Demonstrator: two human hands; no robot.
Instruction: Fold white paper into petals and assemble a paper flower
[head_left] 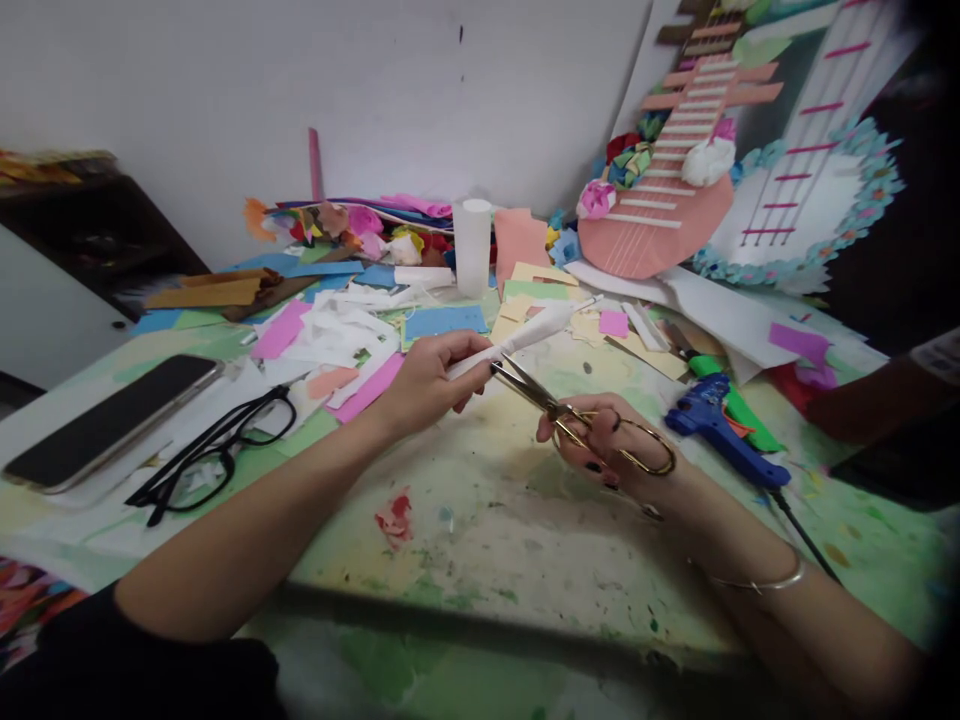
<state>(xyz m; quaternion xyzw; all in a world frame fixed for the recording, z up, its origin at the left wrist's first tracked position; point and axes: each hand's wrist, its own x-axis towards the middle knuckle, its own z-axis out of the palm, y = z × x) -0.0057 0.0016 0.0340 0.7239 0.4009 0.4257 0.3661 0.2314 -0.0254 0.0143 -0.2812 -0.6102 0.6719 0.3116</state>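
Observation:
My left hand (pixel 439 380) pinches a narrow white piece of paper (pixel 544 325), which looks rolled or folded and points away to the right. In my right hand (pixel 607 445) is a pair of scissors (pixel 553 408) with gold handles, my fingers through the loops. The blades are slightly parted, and their tips are at the white paper beside my left fingertips. Whether the blades touch the paper I cannot tell. Both hands are above the paint-stained table (pixel 495 540).
Black glasses (pixel 225 455) and a phone (pixel 112 420) lie left. A blue glue gun (pixel 724 430) and a green-handled cutter (pixel 739 405) lie right. Behind stand a white roll (pixel 472 248) and a paper guitar-like craft (pixel 660 215). White scraps (pixel 337 335) and a red scrap (pixel 395 520) are around.

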